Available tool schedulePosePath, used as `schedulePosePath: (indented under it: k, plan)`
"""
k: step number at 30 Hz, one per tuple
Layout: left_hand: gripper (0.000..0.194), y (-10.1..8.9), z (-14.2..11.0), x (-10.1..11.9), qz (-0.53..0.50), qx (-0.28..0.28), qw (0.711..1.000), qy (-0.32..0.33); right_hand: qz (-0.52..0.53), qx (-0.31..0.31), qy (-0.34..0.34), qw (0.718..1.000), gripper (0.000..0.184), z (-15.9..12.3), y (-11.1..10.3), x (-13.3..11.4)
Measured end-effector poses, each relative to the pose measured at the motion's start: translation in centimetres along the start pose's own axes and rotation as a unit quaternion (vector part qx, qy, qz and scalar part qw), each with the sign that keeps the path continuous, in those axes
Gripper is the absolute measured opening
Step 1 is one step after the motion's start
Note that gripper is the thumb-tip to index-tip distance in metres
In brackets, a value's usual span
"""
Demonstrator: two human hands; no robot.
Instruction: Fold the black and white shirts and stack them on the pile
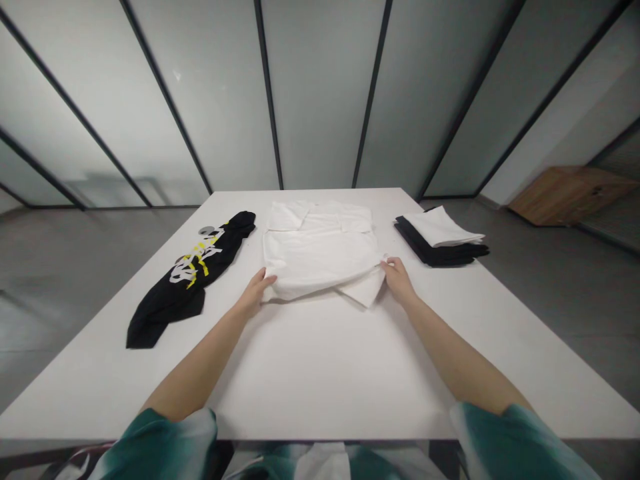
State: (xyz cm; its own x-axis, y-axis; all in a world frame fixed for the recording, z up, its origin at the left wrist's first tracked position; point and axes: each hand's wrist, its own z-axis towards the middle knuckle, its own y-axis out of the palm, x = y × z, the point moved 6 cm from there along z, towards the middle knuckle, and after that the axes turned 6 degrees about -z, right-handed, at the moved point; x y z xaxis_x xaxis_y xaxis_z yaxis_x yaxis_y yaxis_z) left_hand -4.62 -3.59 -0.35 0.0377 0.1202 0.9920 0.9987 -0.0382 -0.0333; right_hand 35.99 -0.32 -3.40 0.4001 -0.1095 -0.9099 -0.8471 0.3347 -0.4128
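Note:
A white garment (317, 250) lies partly folded in the middle of the white table (325, 373). My left hand (256, 291) pinches its near left corner, fingers closed on the cloth. My right hand (398, 279) grips the near right edge, where a folded layer lifts a little off the table. Both arms reach forward from teal sleeves at the bottom of the view.
A black garment with white and yellow print (193, 273) lies stretched out at the left. A stack of folded black and white clothes (440, 237) sits at the right. Frosted glass panels stand behind the table; a wooden box (570, 193) is on the floor at far right.

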Motion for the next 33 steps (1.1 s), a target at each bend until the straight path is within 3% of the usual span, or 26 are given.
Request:
schedulePosePath:
  k: [4, 7, 9, 11, 13, 16, 18, 23, 25, 28, 33]
  plan:
    - [0.047, -1.9, -0.5, 0.4, -0.014, 0.010, 0.997, -0.072, 0.078, 0.019, 0.065, 0.995, 0.034, 0.2, -1.7, 0.6]
    - [0.038, -4.1, -1.2, 0.2, 0.011, -0.029, 0.995, -0.100, 0.085, 0.020, 0.065, 0.994, 0.034, -0.1, -4.0, 1.0]
    - [0.038, -5.6, -1.8, 0.3, 0.002, -0.063, 0.994, -0.089, 0.059, 0.010, 0.061, 0.996, 0.034, -0.7, -5.4, 1.5]
    - [0.036, -6.9, -2.3, 0.7, 0.010, -0.062, 0.997, -0.044, 0.012, 0.003, 0.042, 0.999, 0.036, -1.4, -6.6, 2.0]
    - [0.035, -7.5, -2.9, 0.9, 0.081, -0.056, 0.995, 0.000, -0.055, 0.023, -0.005, 0.998, 0.035, -2.1, -7.7, 2.1]
    - [0.043, -6.5, -3.6, 0.5, 0.259, -0.073, 0.962, 0.036, -0.154, 0.046, -0.067, 0.985, 0.031, -3.1, -7.9, 2.0]
    - [0.054, -5.4, -3.8, 0.2, 0.328, -0.076, 0.940, 0.064, -0.205, 0.024, -0.088, 0.974, 0.029, -3.5, -7.0, 2.0]
    - [0.046, -3.8, -1.9, -0.7, 0.267, -0.094, 0.957, 0.056, -0.352, -0.034, -0.193, 0.915, 0.034, -4.1, -4.1, 1.1]
    - [0.039, -3.5, -0.1, -0.4, 0.271, -0.089, 0.955, 0.082, -0.413, -0.031, -0.197, 0.889, 0.038, -4.1, -3.6, 1.2]
    - [0.037, -3.1, 2.7, 0.1, 0.373, -0.051, 0.918, 0.123, -0.478, -0.001, -0.166, 0.863, 0.042, -4.0, -3.8, 1.5]
    - [0.051, -3.0, 4.7, -0.1, 0.586, 0.104, 0.803, 0.041, -0.506, 0.009, -0.153, 0.849, 0.041, -4.1, -3.9, 1.7]
